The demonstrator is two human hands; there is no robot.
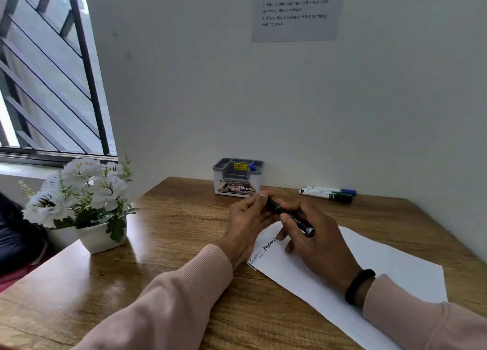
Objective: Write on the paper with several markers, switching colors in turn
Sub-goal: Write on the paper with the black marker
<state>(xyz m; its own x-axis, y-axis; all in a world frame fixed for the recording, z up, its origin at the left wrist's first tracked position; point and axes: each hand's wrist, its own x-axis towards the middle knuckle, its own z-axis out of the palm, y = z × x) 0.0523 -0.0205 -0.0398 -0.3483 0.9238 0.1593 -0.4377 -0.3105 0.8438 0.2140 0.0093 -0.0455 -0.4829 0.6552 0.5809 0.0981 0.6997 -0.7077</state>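
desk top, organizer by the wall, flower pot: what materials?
Desk top: wood or wood-look laminate, semi-gloss; grain lines show and the pot reflects in it. Organizer: looks like moulded plastic, matte grey insert in a white shell with printed labels. Flower pot: white, smooth and glossy, ceramic or plastic; cannot tell which.

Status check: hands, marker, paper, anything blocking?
Left hand and right hand both grip black marker above paper. Two words written. Spare markers by wall. Nothing blocking.
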